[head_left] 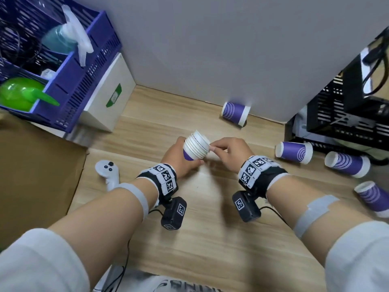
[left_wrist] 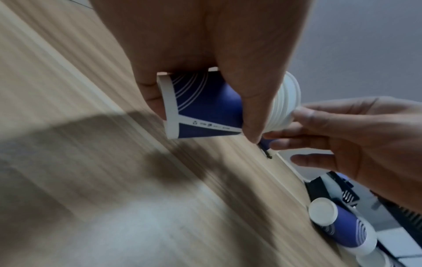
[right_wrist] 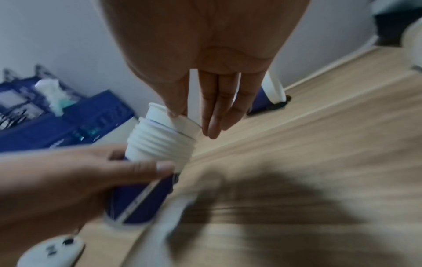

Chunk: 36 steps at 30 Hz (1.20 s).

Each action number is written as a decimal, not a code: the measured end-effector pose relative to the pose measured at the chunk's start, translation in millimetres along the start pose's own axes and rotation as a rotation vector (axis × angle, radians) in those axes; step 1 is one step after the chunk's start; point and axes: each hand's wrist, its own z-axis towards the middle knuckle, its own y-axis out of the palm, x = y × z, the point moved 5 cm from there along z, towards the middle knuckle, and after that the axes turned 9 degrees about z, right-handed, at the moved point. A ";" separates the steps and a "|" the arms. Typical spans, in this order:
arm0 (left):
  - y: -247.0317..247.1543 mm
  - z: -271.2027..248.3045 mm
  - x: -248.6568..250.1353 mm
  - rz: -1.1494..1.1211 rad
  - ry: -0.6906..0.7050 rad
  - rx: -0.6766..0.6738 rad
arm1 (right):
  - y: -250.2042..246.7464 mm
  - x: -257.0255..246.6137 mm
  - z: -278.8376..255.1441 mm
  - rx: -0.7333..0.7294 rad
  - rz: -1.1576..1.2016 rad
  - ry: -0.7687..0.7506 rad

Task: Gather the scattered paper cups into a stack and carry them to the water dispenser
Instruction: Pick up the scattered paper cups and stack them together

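Cups, nested stack (head_left: 195,147): head view, frame centre, held above the wooden floor (head_left: 210,239). Left hand (head_left: 179,159) wraps the purple base, steadying it; right hand (head_left: 226,152) pinches the top rim, likely seating a cup. Four loose cups lie at right, nearest (head_left: 293,152).
Left wrist view: stack tilted, white rims ribbed, purple wall with white arcs.
Right wrist view: thumb (right_wrist: 175,101) and fingertips (right_wrist: 213,124) nip the top cup's rim.

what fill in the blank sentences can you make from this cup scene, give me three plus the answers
1. The stack of cups is gripped around its purple base by the ____ hand.
2. The number of loose purple cups lying on the wooden surface in the head view is ____.
3. The green watering can sits inside the ____ basket.

Missing words: left; four; blue
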 end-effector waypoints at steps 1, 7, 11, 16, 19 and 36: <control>0.6 0.6 1.9 -0.011 0.005 0.010 | 2.6 -1.3 -0.5 -0.039 -0.059 -0.018; 0.4 -1.1 -9.8 -0.057 -0.061 0.020 | -12.7 13.8 11.0 0.042 0.178 0.161; -4.7 -6.7 -23.9 -0.074 -0.113 0.034 | -41.5 102.2 51.0 0.457 0.333 0.397; -8.1 -14.3 -29.9 -0.056 -0.141 0.033 | -43.0 83.0 62.9 0.467 0.592 0.497; -5.5 -16.5 -27.8 -0.044 -0.131 0.012 | -43.6 79.3 58.8 0.433 0.697 0.567; -15.4 -33.1 -58.4 -0.107 -0.156 0.059 | 19.2 6.3 51.1 0.298 1.138 0.436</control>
